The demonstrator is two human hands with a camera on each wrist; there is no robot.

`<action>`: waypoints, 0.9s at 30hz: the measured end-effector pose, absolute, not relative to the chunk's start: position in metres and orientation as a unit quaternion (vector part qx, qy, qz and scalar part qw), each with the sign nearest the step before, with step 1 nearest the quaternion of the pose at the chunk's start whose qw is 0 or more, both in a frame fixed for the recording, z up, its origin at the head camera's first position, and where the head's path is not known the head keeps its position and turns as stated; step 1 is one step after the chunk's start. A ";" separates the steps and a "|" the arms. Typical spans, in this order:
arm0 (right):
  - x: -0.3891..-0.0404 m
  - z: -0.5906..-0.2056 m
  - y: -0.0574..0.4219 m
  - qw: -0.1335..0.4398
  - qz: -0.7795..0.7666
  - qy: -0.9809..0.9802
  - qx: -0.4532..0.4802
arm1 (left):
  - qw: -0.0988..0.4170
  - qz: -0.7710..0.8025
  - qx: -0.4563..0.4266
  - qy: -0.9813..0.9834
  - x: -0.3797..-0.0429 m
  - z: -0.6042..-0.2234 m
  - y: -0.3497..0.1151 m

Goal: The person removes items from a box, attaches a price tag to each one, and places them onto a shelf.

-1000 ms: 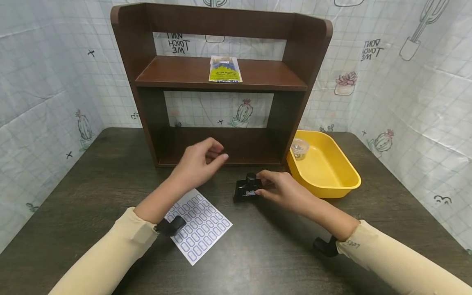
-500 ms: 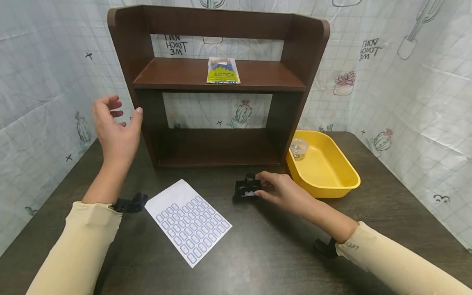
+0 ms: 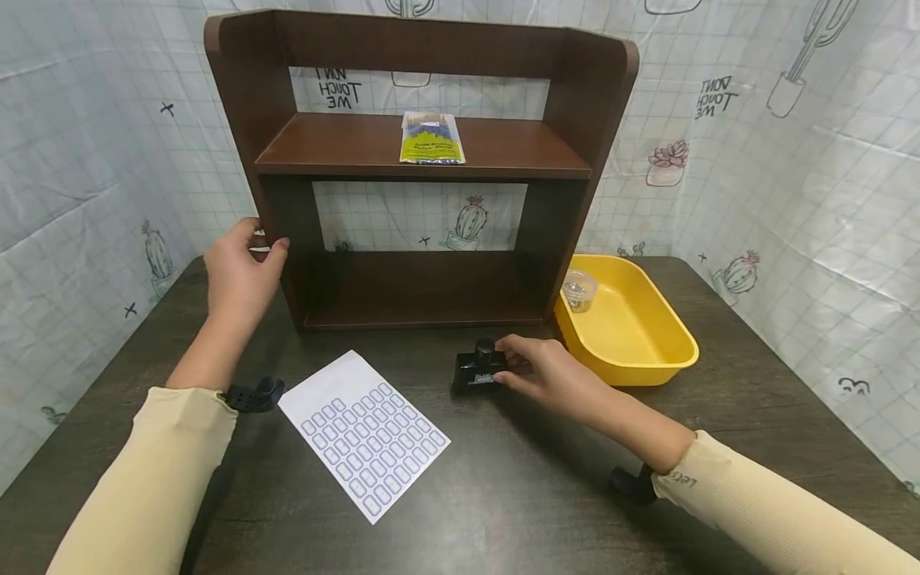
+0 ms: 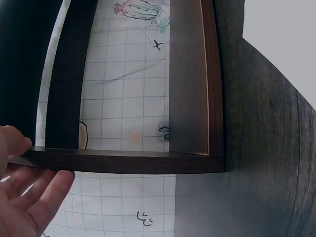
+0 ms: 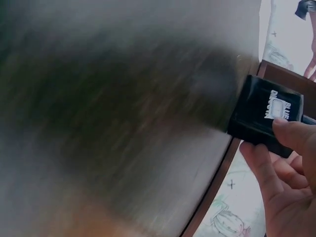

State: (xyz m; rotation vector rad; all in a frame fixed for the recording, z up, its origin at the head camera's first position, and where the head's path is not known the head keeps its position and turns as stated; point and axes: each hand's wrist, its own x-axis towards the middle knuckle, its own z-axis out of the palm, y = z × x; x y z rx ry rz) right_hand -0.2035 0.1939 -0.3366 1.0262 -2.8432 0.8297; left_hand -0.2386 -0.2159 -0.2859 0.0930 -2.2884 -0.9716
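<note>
My left hand (image 3: 240,275) is at the left side panel of the dark brown shelf (image 3: 424,33). In the left wrist view, its thumb lies on one face of the panel (image 4: 148,162) and its fingers on the other, gripping the edge. My right hand (image 3: 549,371) pinches the right side of a black perfume bottle (image 3: 473,375) with a round cap. The bottle is upright at the table, in front of the shelf. In the right wrist view, a small framed label (image 5: 277,108) shows over the bottle's white lettering, beside the thumb.
A sheet of blue-bordered labels (image 3: 366,439) lies between the arms, several gone from its upper part. A yellow-green packet (image 3: 431,142) rests on the upper shelf board. At right stands a yellow tray (image 3: 640,372) with a small clear tub (image 3: 578,289) inside its left wall.
My left hand has moved left from over the label sheet and taken hold of the shelf's side panel. My right hand and the bottle stay in place.
</note>
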 end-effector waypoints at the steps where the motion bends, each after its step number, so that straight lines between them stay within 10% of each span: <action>1: -0.203 -0.336 0.194 0.002 0.267 -0.907 0.326 | 0.324 -0.366 0.033 -0.872 -0.239 -0.287 -0.216; 27: -0.279 -0.317 0.069 0.013 0.352 -0.890 0.289 | 0.337 -0.342 0.052 -0.876 -0.239 -0.286 -0.211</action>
